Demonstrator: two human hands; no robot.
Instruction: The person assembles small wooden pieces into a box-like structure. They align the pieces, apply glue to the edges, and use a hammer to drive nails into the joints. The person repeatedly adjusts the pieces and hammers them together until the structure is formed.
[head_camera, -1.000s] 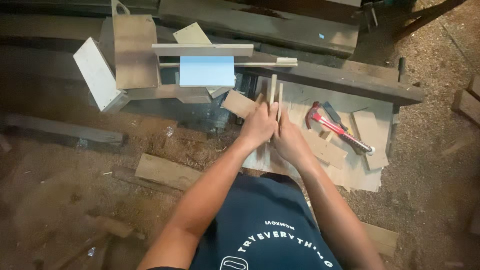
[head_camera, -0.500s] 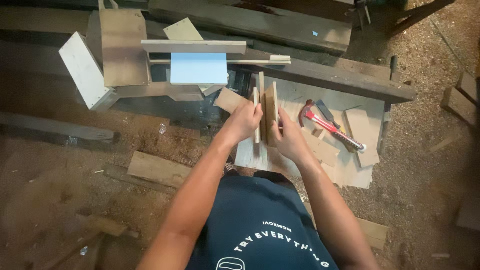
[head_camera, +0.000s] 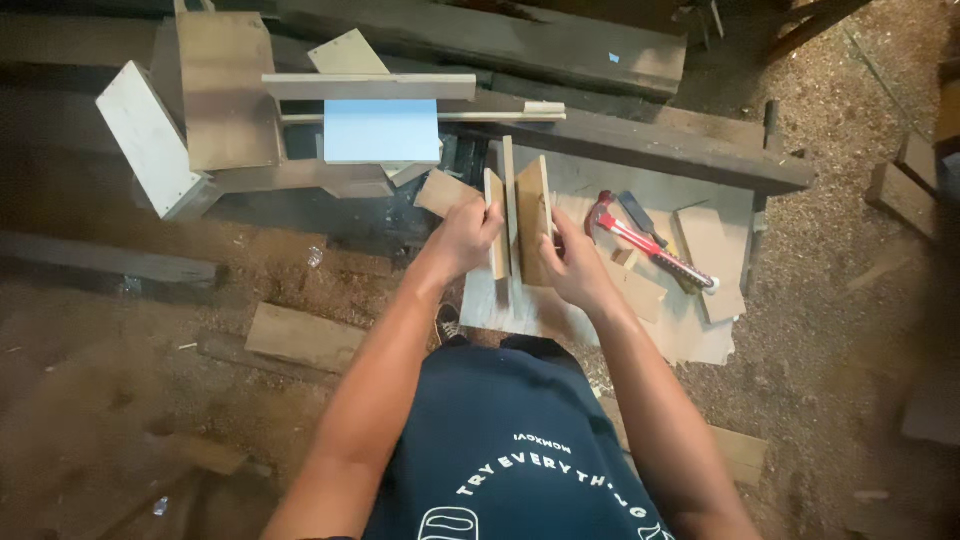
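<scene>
My left hand grips a thin wooden board standing on edge. Close beside it, my right hand holds a wider brown board, also upright. A narrow pale strip stands between the two boards. All three rest on a flat plywood sheet on the ground in front of me. The lower parts of the boards are hidden by my fingers.
A red-handled hammer and a dark chisel-like tool lie right of my hands, beside flat offcuts. A light blue panel and pale boards lean on beams behind. Sawdust covers the ground; a plank lies at left.
The boards have been stood more upright and spread slightly apart. My hands slid down to grip them from either side, and the view moved a little closer.
</scene>
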